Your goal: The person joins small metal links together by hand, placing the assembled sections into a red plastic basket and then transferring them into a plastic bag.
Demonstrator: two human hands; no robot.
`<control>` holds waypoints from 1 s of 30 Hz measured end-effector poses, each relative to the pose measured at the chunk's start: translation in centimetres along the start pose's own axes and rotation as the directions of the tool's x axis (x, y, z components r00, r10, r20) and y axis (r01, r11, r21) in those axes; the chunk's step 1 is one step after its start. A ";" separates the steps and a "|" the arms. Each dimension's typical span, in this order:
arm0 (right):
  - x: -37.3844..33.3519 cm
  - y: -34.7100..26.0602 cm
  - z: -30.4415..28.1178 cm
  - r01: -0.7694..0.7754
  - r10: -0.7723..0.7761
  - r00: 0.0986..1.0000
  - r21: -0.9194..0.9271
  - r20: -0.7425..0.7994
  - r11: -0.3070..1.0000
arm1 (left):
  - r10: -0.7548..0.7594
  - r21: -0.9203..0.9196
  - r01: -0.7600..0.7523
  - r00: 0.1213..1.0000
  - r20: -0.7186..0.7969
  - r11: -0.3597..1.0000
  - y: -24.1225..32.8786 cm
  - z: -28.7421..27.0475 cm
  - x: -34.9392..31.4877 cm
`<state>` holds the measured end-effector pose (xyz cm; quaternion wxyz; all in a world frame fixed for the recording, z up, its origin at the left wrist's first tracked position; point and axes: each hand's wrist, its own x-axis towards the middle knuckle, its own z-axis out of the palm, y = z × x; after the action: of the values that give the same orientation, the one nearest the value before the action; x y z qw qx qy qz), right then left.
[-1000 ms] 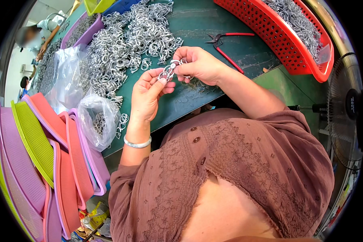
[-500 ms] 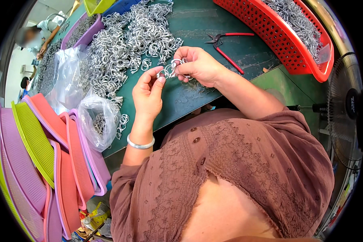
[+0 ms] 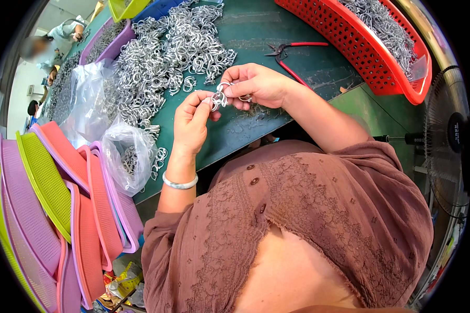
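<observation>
Metal rings (image 3: 220, 98) are pinched in the left hand (image 3: 190, 120) and right hand (image 3: 263, 86) over the table (image 3: 250, 31); compared with half a second ago, more left fingertips show beneath them

Table (image 3: 250, 26): a bare lane is left between the ring pile (image 3: 159, 57) and the pliers (image 3: 303, 44).
Left hand (image 3: 192, 122): a narrow bare gap is bordered by a clear bag (image 3: 133, 180) and loose rings (image 3: 162, 155).
Right hand (image 3: 261, 87): the way forward-right is obstructed by the pliers, then the red basket (image 3: 344, 47).
</observation>
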<state>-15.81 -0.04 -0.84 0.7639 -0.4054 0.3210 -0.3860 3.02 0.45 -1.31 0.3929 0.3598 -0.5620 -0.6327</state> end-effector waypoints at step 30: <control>-0.3 -0.1 1.2 0.070 -0.070 0.986 -0.007 -0.151 0.998 | 0.039 0.100 -0.037 0.999 -0.019 0.994 -0.3 0.4 -0.3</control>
<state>-15.00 0.64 -0.13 0.7230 -0.3870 0.3638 -0.4419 2.74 0.94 -1.54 0.3925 0.3747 -0.5953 -0.5925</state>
